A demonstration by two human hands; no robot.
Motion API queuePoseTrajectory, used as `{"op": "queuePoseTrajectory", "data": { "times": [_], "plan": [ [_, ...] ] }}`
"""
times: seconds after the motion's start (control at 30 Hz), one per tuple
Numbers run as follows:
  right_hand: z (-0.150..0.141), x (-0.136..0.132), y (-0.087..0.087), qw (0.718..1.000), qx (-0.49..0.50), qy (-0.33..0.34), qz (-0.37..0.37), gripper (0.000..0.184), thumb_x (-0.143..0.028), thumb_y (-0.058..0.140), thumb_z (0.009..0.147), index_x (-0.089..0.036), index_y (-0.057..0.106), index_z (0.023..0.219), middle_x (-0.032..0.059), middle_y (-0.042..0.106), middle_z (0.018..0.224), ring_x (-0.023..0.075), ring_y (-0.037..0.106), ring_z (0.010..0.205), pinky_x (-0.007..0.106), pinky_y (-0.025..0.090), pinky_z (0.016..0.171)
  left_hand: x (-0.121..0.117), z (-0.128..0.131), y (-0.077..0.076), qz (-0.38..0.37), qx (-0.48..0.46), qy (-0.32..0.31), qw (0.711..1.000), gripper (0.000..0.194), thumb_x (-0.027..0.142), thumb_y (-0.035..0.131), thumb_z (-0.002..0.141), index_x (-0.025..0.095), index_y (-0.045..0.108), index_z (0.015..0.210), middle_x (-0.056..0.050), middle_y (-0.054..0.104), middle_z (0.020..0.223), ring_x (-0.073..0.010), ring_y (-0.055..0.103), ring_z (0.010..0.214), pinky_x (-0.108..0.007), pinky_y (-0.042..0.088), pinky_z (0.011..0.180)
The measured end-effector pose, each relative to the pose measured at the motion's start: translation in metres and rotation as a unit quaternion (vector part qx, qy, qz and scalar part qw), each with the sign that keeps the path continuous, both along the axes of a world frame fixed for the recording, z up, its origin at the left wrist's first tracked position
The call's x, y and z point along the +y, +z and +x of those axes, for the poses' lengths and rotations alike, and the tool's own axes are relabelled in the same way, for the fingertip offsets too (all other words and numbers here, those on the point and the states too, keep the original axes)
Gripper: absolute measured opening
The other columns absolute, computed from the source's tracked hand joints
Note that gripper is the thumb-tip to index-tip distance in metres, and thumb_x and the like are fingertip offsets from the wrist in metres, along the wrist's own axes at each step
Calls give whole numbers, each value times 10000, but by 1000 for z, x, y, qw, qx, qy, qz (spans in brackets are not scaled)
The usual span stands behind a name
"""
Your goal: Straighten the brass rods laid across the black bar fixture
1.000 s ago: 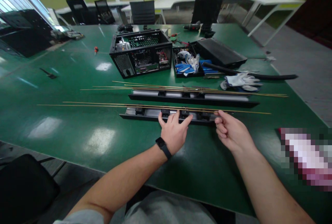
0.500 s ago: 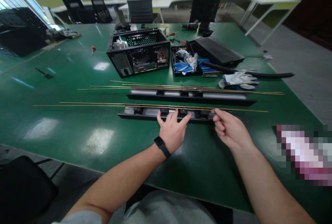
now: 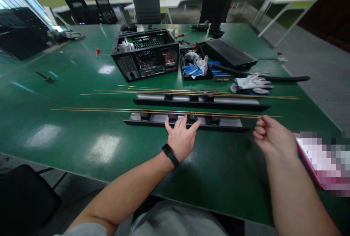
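Note:
My left hand (image 3: pixel 181 137) lies with fingers spread against the front edge of the near black rail (image 3: pixel 153 120), a long strip with several black clips along it. Thin brass rods (image 3: pixel 109 110) run lengthwise over this rail. My right hand (image 3: pixel 273 137) is curled near the rail's right end, its fingers pinched on the right end of one brass rod. A black watch sits on my left wrist. Behind lies a second black rail (image 3: pixel 202 102) with more brass rods (image 3: pixel 164 91) resting along it.
An open black computer case (image 3: pixel 146 54) stands at the back of the green table (image 3: pixel 82 145). Beside it are a black tray with blue and white gloves (image 3: pixel 195 65), a flat black panel (image 3: pixel 229 54), a white glove (image 3: pixel 253 83) and a black hose (image 3: pixel 287 79). Office chairs stand beyond.
My right hand has slid to the right along the near rail, drawing a brass rod rightward; the rod's left end has shifted right. My left hand has stayed on the rail.

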State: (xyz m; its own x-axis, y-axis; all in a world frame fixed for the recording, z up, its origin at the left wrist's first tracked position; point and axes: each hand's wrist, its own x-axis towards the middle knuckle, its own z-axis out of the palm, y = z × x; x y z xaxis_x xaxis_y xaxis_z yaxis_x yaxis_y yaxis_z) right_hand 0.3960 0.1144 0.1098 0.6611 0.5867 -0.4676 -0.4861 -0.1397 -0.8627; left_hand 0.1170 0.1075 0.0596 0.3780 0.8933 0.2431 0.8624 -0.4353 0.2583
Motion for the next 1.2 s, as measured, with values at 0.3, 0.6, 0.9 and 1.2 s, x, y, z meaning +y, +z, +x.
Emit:
{"op": "queuePoseTrajectory", "data": {
  "times": [0.3,0.6,0.9,1.2],
  "plan": [
    [58,-6,-9,990,-44,-134,8,273,-2,489,1042,-185,529,843,-54,467,686,48,352,454,183,250,366,0,-5,-2,-7,9,4,1000,508,309,609,1092,454,609,1580,-157,599,1663,-329,624,1427,-837,241,1284],
    [32,-7,-5,999,-24,-49,1,234,-73,481,1052,-195,547,864,-36,532,697,48,379,429,184,266,361,-1,-5,1,-7,8,0,1000,506,305,600,1091,436,613,1579,-161,597,1661,-336,623,1419,-839,228,1283],
    [-8,-8,-1,997,-15,79,-13,133,-146,658,999,-132,661,867,2,601,697,46,334,359,184,225,285,0,-3,0,-8,7,1,1000,505,314,612,1092,445,612,1579,-162,583,1675,-329,613,1435,-838,219,1288],
    [-51,-2,-11,981,12,191,11,224,-293,863,919,-146,697,952,-7,649,732,29,325,376,151,242,283,0,-1,2,0,10,1,1000,499,312,609,1093,437,618,1576,-171,592,1663,-336,627,1417,-849,236,1276]
  ]
}}
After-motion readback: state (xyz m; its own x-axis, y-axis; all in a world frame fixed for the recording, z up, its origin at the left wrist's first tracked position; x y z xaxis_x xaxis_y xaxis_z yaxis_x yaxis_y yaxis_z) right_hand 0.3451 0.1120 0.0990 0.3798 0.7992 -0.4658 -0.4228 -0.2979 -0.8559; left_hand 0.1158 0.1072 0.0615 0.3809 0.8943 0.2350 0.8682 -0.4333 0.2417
